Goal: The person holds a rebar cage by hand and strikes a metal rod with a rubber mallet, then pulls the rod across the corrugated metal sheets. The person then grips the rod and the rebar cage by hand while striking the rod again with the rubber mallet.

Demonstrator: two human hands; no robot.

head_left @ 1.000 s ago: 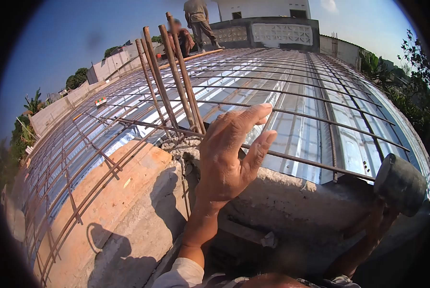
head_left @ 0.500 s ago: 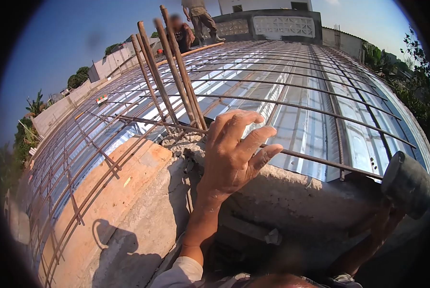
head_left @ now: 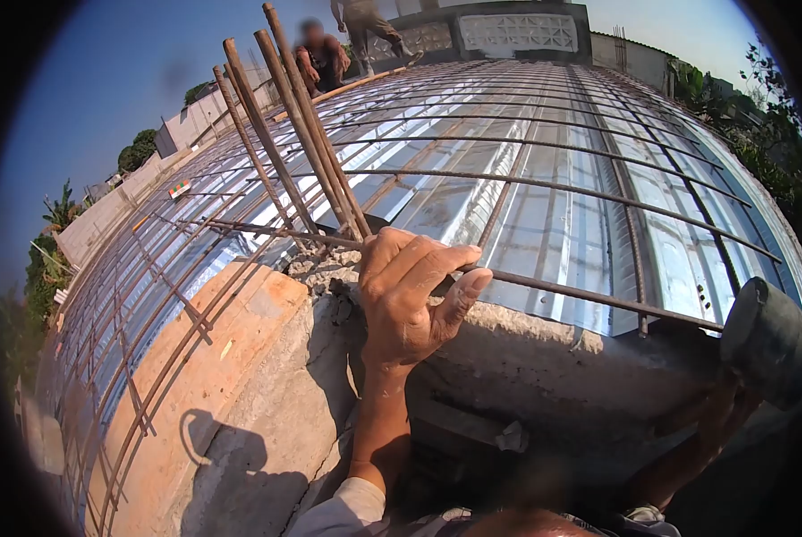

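Note:
My left hand (head_left: 410, 291) is closed over a rusty steel reinforcing bar (head_left: 580, 291), fingers on top and thumb at the near side. That bar runs along the near edge of the roof, just above a rough concrete beam (head_left: 517, 345). At the far right, my right hand (head_left: 727, 403) is in shadow against a dark grey, bucket-like container (head_left: 768, 340), which is tilted and partly cut off by the lens edge. The right fingers are mostly hidden, but the hand appears to hold the container up.
Several upright rusty bars (head_left: 307, 134) rise left of my hand. A bar grid lies over shiny corrugated metal sheets (head_left: 553, 215). A wooden board (head_left: 195, 358) edges the left side. Two people, one crouching (head_left: 320, 63) and one standing (head_left: 365, 27), are at the far end.
My left hand has come down and left, and its raised, curled fingers have closed on the bar. The view has tilted slightly; the dark container stays at the right.

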